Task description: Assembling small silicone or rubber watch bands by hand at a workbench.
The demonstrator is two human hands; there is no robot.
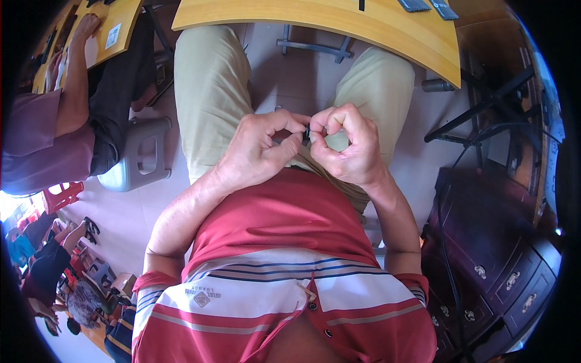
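Both my hands meet above my lap, fingertips close together. My left hand [264,144] is closed in a pinch, thumb and forefinger curled toward the middle. My right hand [350,143] pinches from the other side, its thumb and forefinger forming a ring. Between the two sets of fingertips sits a small black piece [306,134], mostly hidden by the fingers, too small to tell its kind. Both hands appear to grip it, one at each side.
A yellow wooden table [321,18] stands ahead, with dark flat packets [414,5] at its far right. Left, a person [48,127] works at another table beside a pale plastic stool [139,154]. A dark drawer cabinet [496,272] and a cable [443,230] are on the right.
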